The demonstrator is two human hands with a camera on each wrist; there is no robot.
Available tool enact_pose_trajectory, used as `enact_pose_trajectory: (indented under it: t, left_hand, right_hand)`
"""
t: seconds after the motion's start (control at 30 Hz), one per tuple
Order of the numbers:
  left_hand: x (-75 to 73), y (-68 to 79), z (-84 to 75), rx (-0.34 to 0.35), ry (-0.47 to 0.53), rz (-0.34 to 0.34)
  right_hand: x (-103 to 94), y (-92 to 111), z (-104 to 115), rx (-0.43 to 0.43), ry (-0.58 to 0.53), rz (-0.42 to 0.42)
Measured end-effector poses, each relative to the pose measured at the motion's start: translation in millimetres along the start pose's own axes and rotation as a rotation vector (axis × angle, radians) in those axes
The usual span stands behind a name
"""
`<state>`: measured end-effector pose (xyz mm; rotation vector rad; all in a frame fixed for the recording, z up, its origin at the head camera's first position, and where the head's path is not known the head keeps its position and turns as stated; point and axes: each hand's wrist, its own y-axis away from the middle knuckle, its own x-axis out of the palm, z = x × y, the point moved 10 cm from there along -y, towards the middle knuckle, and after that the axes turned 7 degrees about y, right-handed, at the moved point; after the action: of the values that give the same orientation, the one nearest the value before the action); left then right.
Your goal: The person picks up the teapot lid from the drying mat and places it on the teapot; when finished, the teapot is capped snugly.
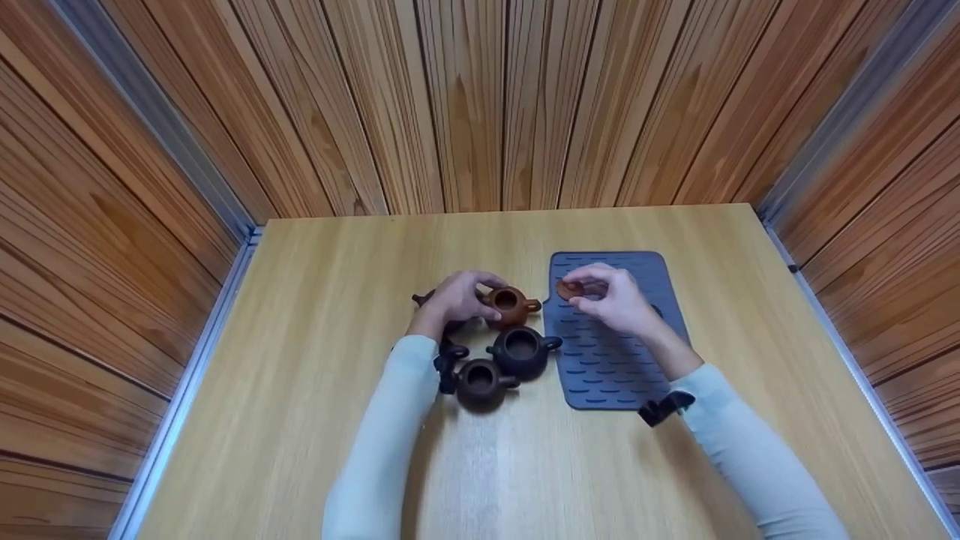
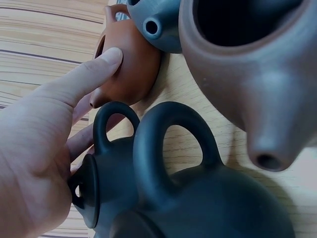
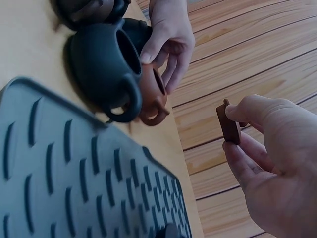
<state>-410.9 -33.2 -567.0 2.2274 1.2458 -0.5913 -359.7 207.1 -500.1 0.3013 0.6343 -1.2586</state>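
Note:
My left hand [image 1: 459,296] grips a small reddish-brown teapot [image 1: 510,316] near its spout, the thumb lying against its body in the left wrist view. That teapot has no lid on, and its round opening faces up. Over the mat, my right hand [image 1: 619,301] pinches a reddish-brown teapot lid [image 3: 229,124] between thumb and fingers, raised in the air. Beside my left hand stand a black lidless teapot [image 1: 523,361] and a dark brown lidless teapot [image 1: 480,391]. Two dark teapots with lids on, one [image 2: 116,173] behind the other [image 2: 228,203], sit under my left wrist, partly hidden in the head view.
A grey slotted mat [image 1: 607,375] lies on the wooden table [image 1: 337,315], right of the teapots. A small dark object [image 3: 171,231] on the mat is mostly hidden behind my right hand in the head view. Wood-plank walls [image 1: 472,112] enclose the table's back and sides.

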Motion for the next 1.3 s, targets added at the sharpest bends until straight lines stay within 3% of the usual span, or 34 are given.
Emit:
enact_pose_trajectory:
  t: [0.27, 0.83, 1.3]
  left_hand:
    - [-1.9, 1.5, -2.2, 0.027, -0.042, -0.012]
    - [0.9, -0.4, -0.3, 0.008, -0.026, 0.009]
    - [0.1, -4.3, -0.5, 0.028, -0.054, 0.005]
  right_hand:
    - [17.1, -21.1, 16.1, -0.042, -0.088, -0.006]
    - [49.6, -44.7, 33.6, -0.058, -0.111, 0.052]
    - [70.1, -58.6, 20.7, -0.062, -0.141, 0.058]
